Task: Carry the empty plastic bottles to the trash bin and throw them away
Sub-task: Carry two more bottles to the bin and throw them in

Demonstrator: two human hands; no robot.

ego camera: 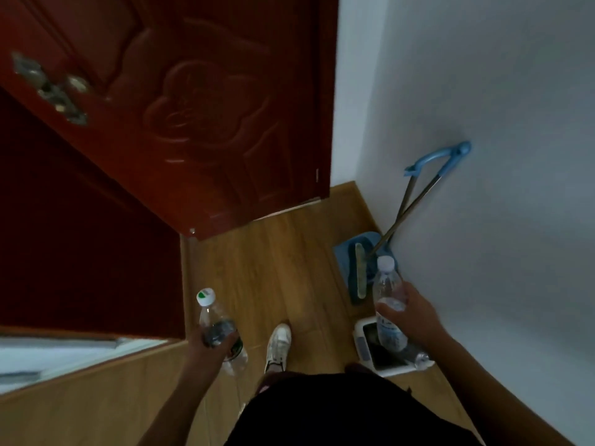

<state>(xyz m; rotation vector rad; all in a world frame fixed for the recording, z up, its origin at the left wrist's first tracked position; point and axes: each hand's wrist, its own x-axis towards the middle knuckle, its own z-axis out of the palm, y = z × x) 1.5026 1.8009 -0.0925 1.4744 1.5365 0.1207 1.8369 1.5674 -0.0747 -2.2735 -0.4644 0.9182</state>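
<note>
Head view: left grip (211, 344) wrapped around left bottle (210, 313), lower centre of frame; right grip (415, 320) wrapped around right bottle (386, 284), lower right, below the dustpan (345, 259).

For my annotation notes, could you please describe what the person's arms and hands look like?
The left arm and right arm are bare to the frame's edge: no sleeves, gloves, watch or rings show on the left hand or right hand. Dim light could hide small items.

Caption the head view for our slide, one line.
Left hand grips the green-marked bottle, right hand the white-capped bottle, over a wooden floor; red door ahead, blue dustpan by the wall.
</note>
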